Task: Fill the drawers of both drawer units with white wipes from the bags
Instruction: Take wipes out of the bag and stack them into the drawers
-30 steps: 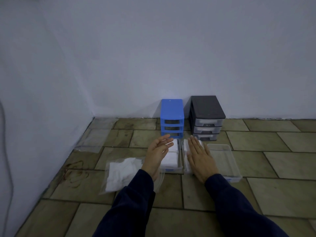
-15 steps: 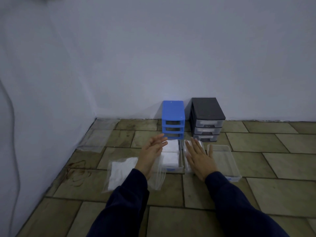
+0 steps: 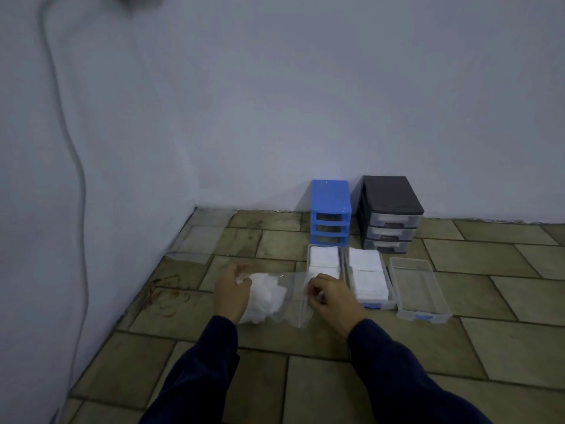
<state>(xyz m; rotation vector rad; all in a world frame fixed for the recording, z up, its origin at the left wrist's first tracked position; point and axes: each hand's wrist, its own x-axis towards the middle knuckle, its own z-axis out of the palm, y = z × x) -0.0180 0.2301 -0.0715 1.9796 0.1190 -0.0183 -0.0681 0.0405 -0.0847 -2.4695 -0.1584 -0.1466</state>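
Head view, looking down at a tiled floor (image 3: 351,390) in a room corner. At lower centre of the frame, a clear plastic bag (image 3: 292,296) lying on the floor with a bunch of white wipes (image 3: 264,296) inside its left part. Left hand (image 3: 230,290) at the bag's left end, fingers curled round the plastic and the wipes there. Right hand (image 3: 331,298) at the bag's right end, thumb and fingers pinching the clear plastic. Dark blue sleeves (image 3: 201,371) reaching in from the bottom edge.

Just right of the hands, three clear drawers side by side on the floor: left drawer (image 3: 309,252) packed with folded white wipes, partly hidden by the right hand; middle drawer (image 3: 371,276) likewise full of white wipes; right drawer (image 3: 419,287) holding nothing visible.

Behind the drawers, against the back wall (image 3: 305,102) at centre right of the frame: blue drawer unit (image 3: 330,212) with three open slots, and just beside it on the right a black drawer unit (image 3: 389,214) with three clear drawers in place.

At centre left, near the corner, another clear flat bag (image 3: 198,237) on the floor. On the left wall, a thin cable (image 3: 78,166) running down.
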